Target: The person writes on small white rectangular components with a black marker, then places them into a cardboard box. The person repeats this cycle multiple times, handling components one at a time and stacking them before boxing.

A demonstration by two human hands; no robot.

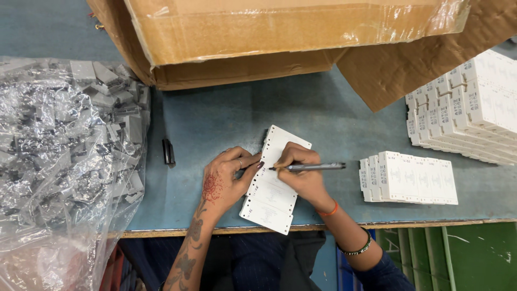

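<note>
My left hand [229, 180] bears reddish-brown henna flowers; my right wrist wears an orange band [327, 210]. White card [272, 186], grey pen [315, 167], blue-green table [215, 118].

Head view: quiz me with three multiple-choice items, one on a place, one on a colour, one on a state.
1. Where is the black cap?
A. left of the left hand
B. inside the carton
C. on the white blocks

2. What colour is the right wristband?
A. green
B. orange
C. white

3. What is the right hand doing?
A. lying flat and empty
B. lifting a block
C. holding a pen on the card

Answers: 1 A, the cap lies on the table beside that hand; 2 B, an orange band circles the wrist; 3 C, the pen tip meets the card.
</note>
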